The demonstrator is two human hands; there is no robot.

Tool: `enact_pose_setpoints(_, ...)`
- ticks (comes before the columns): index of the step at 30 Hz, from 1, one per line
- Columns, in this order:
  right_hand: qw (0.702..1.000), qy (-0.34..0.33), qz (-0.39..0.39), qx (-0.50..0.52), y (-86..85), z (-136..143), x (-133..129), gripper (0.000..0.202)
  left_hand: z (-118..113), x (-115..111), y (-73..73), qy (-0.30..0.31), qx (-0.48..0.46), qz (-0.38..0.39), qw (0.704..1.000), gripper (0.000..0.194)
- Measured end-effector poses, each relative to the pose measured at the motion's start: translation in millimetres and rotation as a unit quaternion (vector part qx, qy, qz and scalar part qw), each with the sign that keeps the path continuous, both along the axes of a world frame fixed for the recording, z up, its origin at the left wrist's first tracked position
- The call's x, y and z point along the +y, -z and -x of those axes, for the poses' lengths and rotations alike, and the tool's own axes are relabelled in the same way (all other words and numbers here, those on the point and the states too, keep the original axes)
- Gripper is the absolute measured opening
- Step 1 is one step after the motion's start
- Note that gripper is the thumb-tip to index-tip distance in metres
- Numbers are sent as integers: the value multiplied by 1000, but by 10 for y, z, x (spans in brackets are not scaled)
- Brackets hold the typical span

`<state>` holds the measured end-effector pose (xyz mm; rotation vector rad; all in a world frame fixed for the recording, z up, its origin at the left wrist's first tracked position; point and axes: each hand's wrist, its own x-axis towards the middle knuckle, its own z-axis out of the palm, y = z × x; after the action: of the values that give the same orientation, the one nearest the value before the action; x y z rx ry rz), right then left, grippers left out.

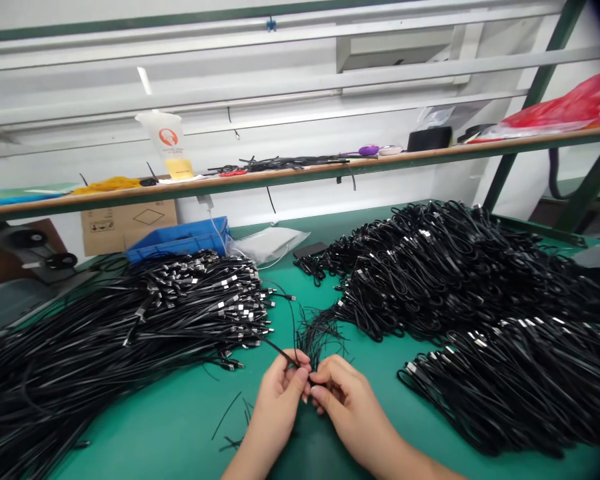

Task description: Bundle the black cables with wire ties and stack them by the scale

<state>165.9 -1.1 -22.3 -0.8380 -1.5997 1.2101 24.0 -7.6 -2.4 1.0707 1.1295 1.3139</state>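
Close together at the front middle of the table, my left hand (283,393) and my right hand (347,403) meet at the fingertips. A thin black cable (284,355) runs from the left pile into my left hand's pinch. The fingers of my right hand are closed on a dark part of it beside the left thumb; the fingertips hide most of that spot. Just beyond my hands lies a heap of thin black ties (320,337). A few more loose ties (233,441) are scattered left of my left wrist.
A large pile of straight black cables (130,347) with metal plugs fills the left side. Bundled, looped cables (420,280) are heaped at right, with another row (520,387) nearer. Behind stand a blue bin (180,239) and a plastic bag (270,243). A shelf (280,171) holds a drink cup (167,143).
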Motion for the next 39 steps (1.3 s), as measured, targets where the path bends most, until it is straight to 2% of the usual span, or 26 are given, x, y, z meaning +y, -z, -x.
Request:
enact_pose_setpoints(5,995,17,-63,-78,-38,-26,-2,11,45,-10,-39,3,-41,9,999,38)
enact_pose_setpoints(9,990,37,-105,-92,-88,-81,58,13,302,40,-169,-63,-155,8,986,36)
enact_pose_setpoints(12,989,33,-120,-84,-105,-125,117,13,508,79,-268,-107,-202,1,974,36)
enact_pose_setpoints(15,993,24,-96,-63,-91,-149,156,11,569,99,-296,-124,-211,-1,970,35)
enact_pose_setpoints(19,998,4,-52,-31,-113,-166,154,12,521,106,-268,-139,-192,-21,971,33)
enact_pose_setpoints(22,998,-29,-58,-23,-163,-177,123,22,521,105,-268,-149,-185,-29,971,33)
enact_pose_setpoints(26,996,-35,-76,-24,-173,-169,109,20,555,107,-291,-151,-186,-18,971,34)
enact_pose_setpoints(28,998,-31,-49,7,-142,-147,127,17,556,111,-289,-150,-189,-17,970,34)
enact_pose_setpoints(30,997,-21,17,75,-100,-116,152,13,536,117,-272,-157,-197,-20,968,35)
enact_pose_setpoints(32,983,1,101,156,-63,-85,175,19,491,120,-244,-172,-204,-24,963,38)
enact_pose_setpoints(34,952,24,183,243,-43,-63,189,25,420,117,-210,-177,-201,-25,963,42)
enact_pose_setpoints(39,833,69,327,442,-54,-48,218,33,166,88,-105,-153,-190,-23,969,46)
